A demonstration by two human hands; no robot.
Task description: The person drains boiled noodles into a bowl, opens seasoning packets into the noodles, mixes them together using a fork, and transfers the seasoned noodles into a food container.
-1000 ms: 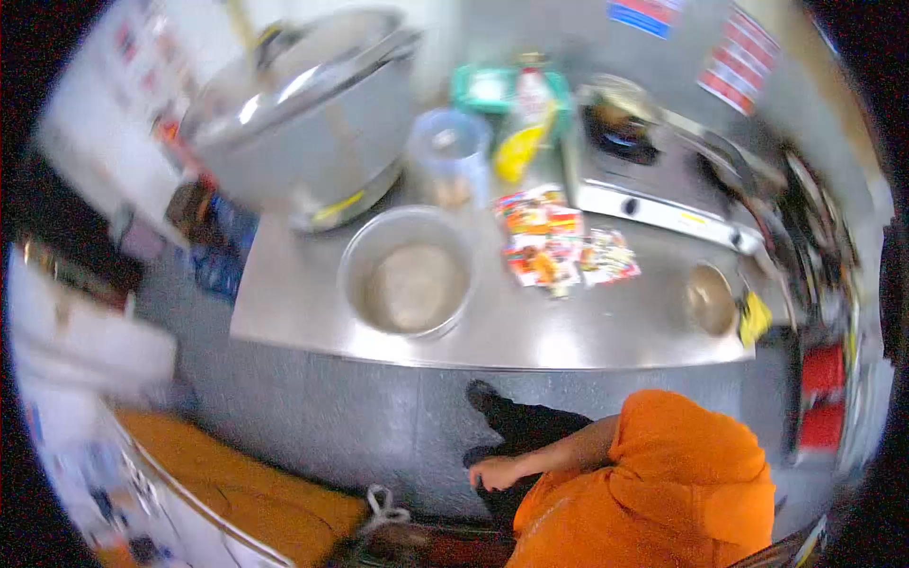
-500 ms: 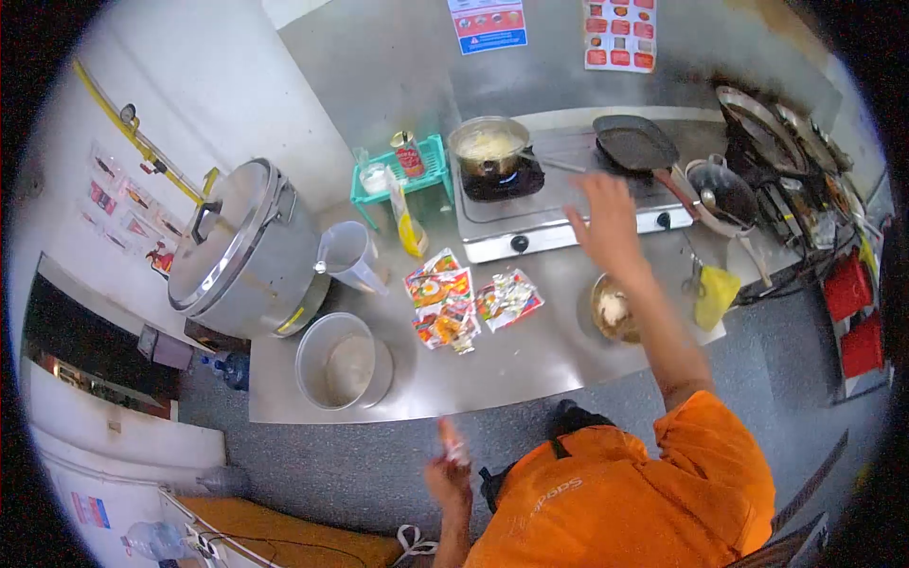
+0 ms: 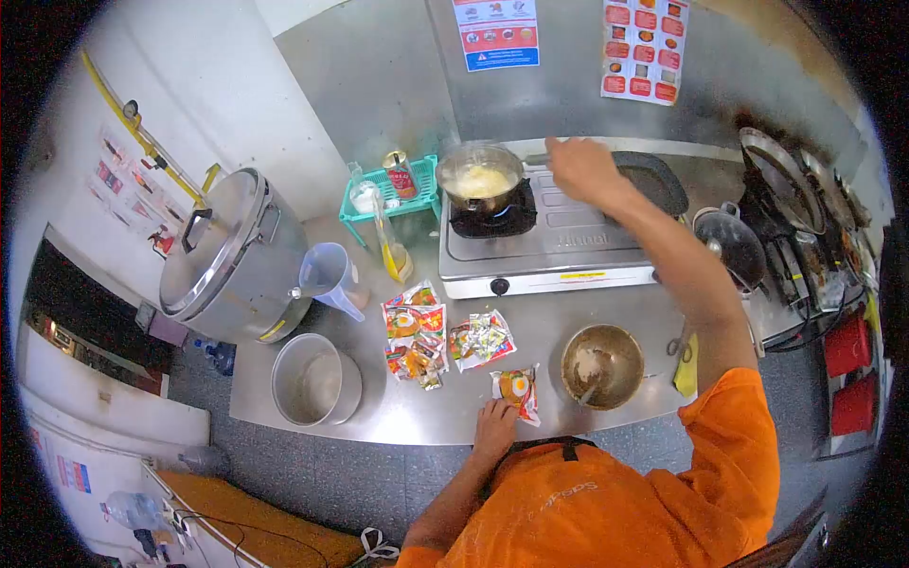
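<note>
My left hand is at the counter's front edge, fingers bunched on the lower corner of a colourful packet printed with a fried egg. Over the stove, my right hand is closed beside the pot's handle; whatever is inside its fingers is hidden. The pot, with pale contents, rests on the left burner, where a blue flame shows. Several packets lie left of the held one, including a silvery one. A metal bowl holding pale stuff and a utensil is to the right.
A large lidded cooker, a clear jug and a deep empty pot stand at left. Behind are a green rack and a tilted bottle. Pans, scissors and a yellow cloth are at right.
My left hand has come from below the counter edge onto it, with the packet. My right hand has moved up and slightly left, towards the pot. The view has shifted.
</note>
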